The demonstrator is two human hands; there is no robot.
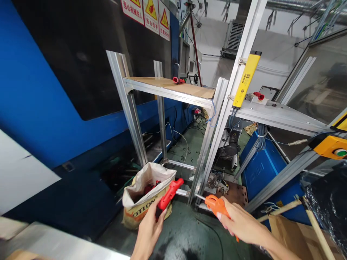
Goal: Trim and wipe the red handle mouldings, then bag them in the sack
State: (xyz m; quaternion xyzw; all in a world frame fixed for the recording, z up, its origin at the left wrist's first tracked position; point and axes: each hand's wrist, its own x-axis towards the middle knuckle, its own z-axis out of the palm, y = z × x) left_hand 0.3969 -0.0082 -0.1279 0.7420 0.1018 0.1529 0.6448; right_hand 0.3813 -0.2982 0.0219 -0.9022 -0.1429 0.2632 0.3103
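Note:
My left hand (152,225) is closed around a red plastic part (171,193) with a dark lower end, held up at a slant. Behind it, an open woven sack (148,209) with printed letters stands on the floor, and several red and dark pieces (151,187) show inside. To the right, my right hand (237,220) grips an orange-handled tool (217,205). Its thin metal tip points left toward the red part, some way apart from it. Fingers cover much of the handle, so the tool's exact kind is unclear.
An aluminium frame with a cardboard-topped shelf (168,83) stands ahead, a red piece (179,80) on it. A yellow sensor bar (247,79) and a metal table (287,112) are at right, with an orange button box (332,147). A blue machine (65,119) fills the left.

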